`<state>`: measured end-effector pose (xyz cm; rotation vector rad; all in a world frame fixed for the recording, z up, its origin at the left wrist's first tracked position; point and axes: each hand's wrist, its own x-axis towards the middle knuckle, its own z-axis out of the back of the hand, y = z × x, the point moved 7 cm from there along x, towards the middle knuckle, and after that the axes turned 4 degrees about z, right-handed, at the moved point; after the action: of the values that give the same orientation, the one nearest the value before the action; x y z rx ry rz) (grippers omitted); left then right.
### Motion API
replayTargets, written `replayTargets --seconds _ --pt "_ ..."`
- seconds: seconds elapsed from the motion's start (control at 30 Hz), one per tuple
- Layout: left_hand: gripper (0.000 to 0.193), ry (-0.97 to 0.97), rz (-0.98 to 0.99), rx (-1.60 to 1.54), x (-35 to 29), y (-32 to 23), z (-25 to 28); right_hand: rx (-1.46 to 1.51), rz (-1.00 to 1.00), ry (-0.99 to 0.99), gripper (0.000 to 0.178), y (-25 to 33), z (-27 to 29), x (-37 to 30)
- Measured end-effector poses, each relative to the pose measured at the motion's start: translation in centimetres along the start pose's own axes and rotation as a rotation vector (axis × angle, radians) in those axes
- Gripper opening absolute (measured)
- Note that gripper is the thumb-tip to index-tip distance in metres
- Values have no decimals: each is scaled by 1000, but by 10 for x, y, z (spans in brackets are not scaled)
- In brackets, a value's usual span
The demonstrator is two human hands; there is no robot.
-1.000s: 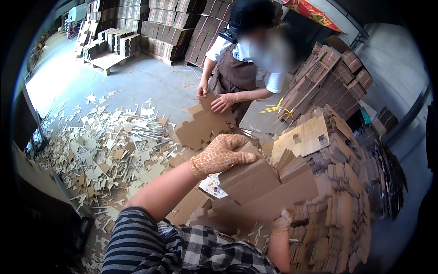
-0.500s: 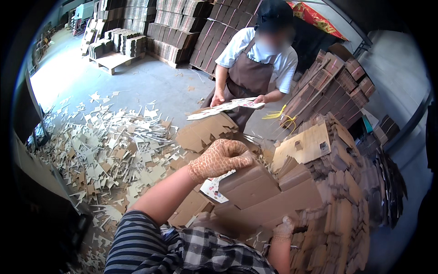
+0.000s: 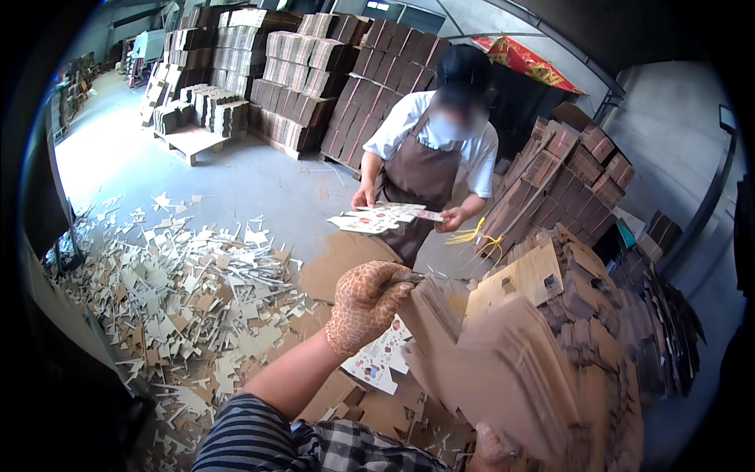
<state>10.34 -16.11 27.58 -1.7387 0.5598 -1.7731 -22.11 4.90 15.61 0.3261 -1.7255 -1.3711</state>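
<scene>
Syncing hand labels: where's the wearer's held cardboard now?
The cardboard stack is lower right of centre in the head view, between the left hand at its upper-left corner and the right hand by its lower edge.

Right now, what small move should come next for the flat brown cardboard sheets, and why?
Probably squaring the flat brown cardboard sheets together: their edges look fanned, the tan-patterned gloved left hand grips their upper end, and the right hand is at their lower edge.
</scene>
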Motion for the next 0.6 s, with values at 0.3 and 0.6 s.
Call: replayTargets --seconds 0.3,0.6 --pt "24 57 59 -379 18 -14 16 -16 -9 3 71 36 -37 9" --pt "27 515 31 -514 44 -47 20 410 -141 106 68 -2 -43 35"
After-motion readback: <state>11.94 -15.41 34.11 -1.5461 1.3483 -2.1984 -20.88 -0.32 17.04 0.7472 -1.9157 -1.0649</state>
